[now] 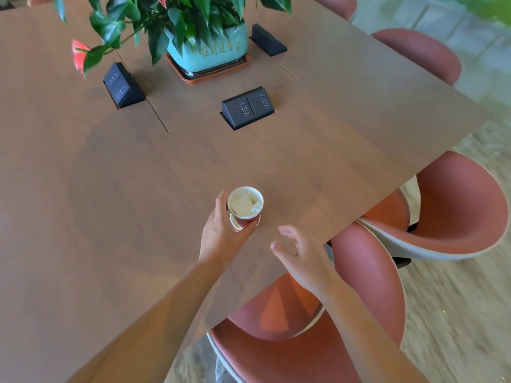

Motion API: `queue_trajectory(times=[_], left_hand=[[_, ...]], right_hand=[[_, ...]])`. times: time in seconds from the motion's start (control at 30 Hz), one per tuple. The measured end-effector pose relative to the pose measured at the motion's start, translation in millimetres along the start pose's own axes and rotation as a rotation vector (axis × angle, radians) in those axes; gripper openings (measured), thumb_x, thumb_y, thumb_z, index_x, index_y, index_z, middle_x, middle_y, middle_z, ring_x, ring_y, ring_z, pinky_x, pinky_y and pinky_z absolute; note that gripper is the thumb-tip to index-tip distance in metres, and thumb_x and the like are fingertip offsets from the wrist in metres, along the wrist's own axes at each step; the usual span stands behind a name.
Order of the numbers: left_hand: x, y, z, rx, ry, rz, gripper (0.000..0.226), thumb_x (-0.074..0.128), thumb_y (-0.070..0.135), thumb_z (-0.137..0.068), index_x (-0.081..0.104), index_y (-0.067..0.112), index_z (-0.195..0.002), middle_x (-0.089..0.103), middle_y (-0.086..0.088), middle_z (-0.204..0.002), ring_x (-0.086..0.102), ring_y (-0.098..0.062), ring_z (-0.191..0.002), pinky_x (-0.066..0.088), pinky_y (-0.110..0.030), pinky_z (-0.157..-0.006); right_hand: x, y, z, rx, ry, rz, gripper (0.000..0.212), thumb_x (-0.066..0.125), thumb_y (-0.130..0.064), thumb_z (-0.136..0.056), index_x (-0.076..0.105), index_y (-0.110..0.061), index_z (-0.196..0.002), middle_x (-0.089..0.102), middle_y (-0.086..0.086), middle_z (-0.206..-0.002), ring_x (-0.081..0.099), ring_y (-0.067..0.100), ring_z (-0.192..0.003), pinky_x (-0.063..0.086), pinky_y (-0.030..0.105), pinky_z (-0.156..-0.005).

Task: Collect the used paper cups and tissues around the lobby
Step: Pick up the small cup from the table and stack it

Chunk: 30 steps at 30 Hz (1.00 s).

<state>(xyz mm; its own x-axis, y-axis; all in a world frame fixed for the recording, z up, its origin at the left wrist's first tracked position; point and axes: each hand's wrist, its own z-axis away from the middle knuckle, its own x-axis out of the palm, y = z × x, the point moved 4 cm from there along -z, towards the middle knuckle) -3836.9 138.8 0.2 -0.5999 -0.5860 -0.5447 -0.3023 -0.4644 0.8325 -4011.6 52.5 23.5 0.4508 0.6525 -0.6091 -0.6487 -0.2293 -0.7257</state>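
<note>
Plainly, my left fingers (223, 200) are curled round the paper cup (248, 221). One lies high along its far side near the rim, and the rest wrap the red wall from below. The left hand (221, 234) holds the cup tilted towards me, close over the wooden table (124, 189), so I look into its mouth. Whether its base touches the wood I cannot tell. A crumpled white tissue (243, 207) sits inside. A pale rim peeks out under the red wall; it may be a second cup nested there, but I cannot be sure.

My right hand (302, 258) hovers just beside, over the table's near edge, with fingers loosely spread and gripping nothing.

I judge the cup very light and thin-walled. It would buckle under a hard squeeze, and the loose tissue could spill if the cup tips further. The rolled rim is its stiffest part, so I would hold around the upper wall just under it, with gentle pressure, and bring the mouth upright.

Farther out stand a black socket box (247, 106) and a potted plant (210, 51), and pink chairs (456, 211) sit tucked along the table's right side.
</note>
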Motion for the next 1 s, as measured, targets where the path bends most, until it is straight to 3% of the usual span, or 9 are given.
queue_trajectory(times=[0.17, 0.57, 0.77, 0.9, 1.0], left_hand=[[0.4, -10.9, -1.4, -0.038, -0.001, 0.019, 0.079, 0.081, 0.056, -0.079, 0.039, 0.036, -0.143, 0.058, 0.019, -0.126, 0.057, -0.013, -0.123, 0.044, -0.029, -0.091], [24.5, -43.9, 8.0, -0.022, -0.073, -0.059, 0.082, 0.09, 0.052, -0.069, 0.045, 0.039, -0.137, 0.056, 0.023, -0.129, 0.054, -0.003, -0.123, 0.05, -0.036, -0.097], [36.5, -48.4, 10.4, -0.034, -0.168, -0.134, 0.093, 0.088, 0.045, -0.07, 0.036, 0.035, -0.146, 0.052, 0.016, -0.142, 0.052, -0.013, -0.13, 0.049, -0.037, -0.099], [45.5, -44.5, 9.1, -0.104, -0.155, -0.074, 0.091, 0.087, 0.042, -0.075, 0.032, 0.037, -0.148, 0.056, 0.013, -0.136, 0.058, -0.018, -0.12, 0.05, -0.04, -0.099], [51.0, -45.8, 9.3, -0.126, -0.13, -0.062, 0.08, 0.087, 0.04, -0.077, 0.04, 0.032, -0.141, 0.061, 0.013, -0.128, 0.062, -0.017, -0.115, 0.052, -0.04, -0.095]], right_hand=[[6.0, 8.4, 5.5, 0.004, -0.024, -0.011, 0.051, 0.055, -0.051, -0.091, 0.052, -0.031, -0.138, 0.053, -0.02, -0.139, 0.045, -0.004, -0.13, 0.032, 0.019, -0.104], [6.5, 20.9, -1.3, 0.01, -0.011, -0.029, 0.048, 0.056, -0.048, -0.092, 0.053, -0.031, -0.136, 0.055, -0.02, -0.137, 0.046, -0.003, -0.13, 0.037, 0.025, -0.108], [0.5, 24.2, 1.7, 0.017, 0.013, -0.041, 0.047, 0.056, -0.049, -0.092, 0.054, -0.032, -0.135, 0.056, -0.019, -0.136, 0.048, -0.002, -0.128, 0.038, 0.026, -0.108], [-2.8, 27.6, 6.4, 0.024, 0.018, -0.041, 0.048, 0.056, -0.049, -0.092, 0.053, -0.031, -0.136, 0.056, -0.02, -0.137, 0.047, -0.002, -0.13, 0.038, 0.028, -0.109], [-7.5, 28.6, 13.4, 0.032, 0.013, -0.047, 0.048, 0.056, -0.047, -0.093, 0.052, -0.031, -0.138, 0.054, -0.019, -0.139, 0.046, 0.0, -0.13, 0.036, 0.027, -0.11]])
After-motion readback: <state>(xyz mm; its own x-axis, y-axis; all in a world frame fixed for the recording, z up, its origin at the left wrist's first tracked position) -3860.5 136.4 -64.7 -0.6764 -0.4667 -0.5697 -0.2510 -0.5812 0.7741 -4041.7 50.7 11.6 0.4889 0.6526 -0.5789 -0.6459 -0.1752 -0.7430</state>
